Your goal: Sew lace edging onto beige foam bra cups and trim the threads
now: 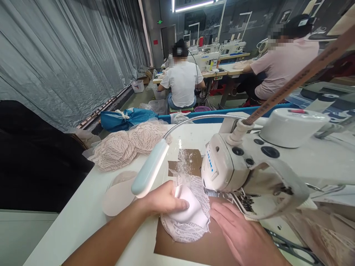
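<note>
My left hand (pixel 168 201) is closed on a smooth white bra cup (pixel 191 210), thumb on top and the other fingers hidden beneath. Pale lace (pixel 185 232) lies under and around the cup, its edge reaching toward the needle area of a white sewing machine (pixel 222 162). Flat on the brown surface (pixel 177 251), my right hand (pixel 238 229) has its fingers stretched out, their tips by the lace's right edge. The machine's head partly hides the place where the lace meets it.
A lamp (pixel 151 168) on a bendy neck hangs above my left forearm. Stacked lace cups (pixel 127 144) and plain pale cups (pixel 118 199) sit on the white table's left side. Black-handled scissors (pixel 294 247) lie at right beside beige lace (pixel 327 236). Two people sit at machines beyond.
</note>
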The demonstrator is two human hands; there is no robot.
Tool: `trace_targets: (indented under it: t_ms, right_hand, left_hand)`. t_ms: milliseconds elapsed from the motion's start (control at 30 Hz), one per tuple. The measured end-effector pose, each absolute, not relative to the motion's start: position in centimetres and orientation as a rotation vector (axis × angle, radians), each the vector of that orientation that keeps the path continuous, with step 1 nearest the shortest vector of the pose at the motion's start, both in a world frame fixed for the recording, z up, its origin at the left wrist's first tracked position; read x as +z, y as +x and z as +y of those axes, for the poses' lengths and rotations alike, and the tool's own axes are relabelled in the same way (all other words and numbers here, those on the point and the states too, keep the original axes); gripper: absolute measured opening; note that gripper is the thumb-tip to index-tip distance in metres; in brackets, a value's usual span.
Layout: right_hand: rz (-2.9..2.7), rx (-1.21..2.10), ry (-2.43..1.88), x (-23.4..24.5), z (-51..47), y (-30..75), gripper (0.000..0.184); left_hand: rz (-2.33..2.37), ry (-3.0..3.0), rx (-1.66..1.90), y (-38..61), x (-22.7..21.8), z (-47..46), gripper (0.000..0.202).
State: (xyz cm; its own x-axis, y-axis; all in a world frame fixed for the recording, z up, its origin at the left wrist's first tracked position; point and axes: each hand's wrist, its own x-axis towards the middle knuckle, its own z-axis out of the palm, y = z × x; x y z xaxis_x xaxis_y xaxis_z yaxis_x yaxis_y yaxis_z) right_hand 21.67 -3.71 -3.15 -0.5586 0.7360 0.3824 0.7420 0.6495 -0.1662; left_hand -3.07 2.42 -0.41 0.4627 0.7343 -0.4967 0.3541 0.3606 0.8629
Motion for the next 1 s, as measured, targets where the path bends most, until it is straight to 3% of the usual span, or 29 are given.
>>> trace_targets:
  t_ms: [133,367,800,1000]
  right_hand:
    - [-2.446,-0.074,-1.251,-3.5,-3.8,22.2,0.036]
    - [-2.444,0.020,-1.050,-2.9,-3.9,21.0,0.042]
    - [-2.415,0.106,-1.330,-3.9,-4.2,21.7,0.039]
    - [-2.380,-0.084,-1.267,-4.0,-3.6,21.4,0.040]
  left_hand:
    - [1.160,1.271,0.287,-3.0,-0.5,2.4,0.019]
    - [1.033,1.359,0.358,-2.9,-0.3,2.3,0.025]
    - [1.064,1.397,0.285,-2.7,0.3,2.2,0.016]
    - [1.050,1.371,0.344,-2.9,-0.6,2.5,0.028]
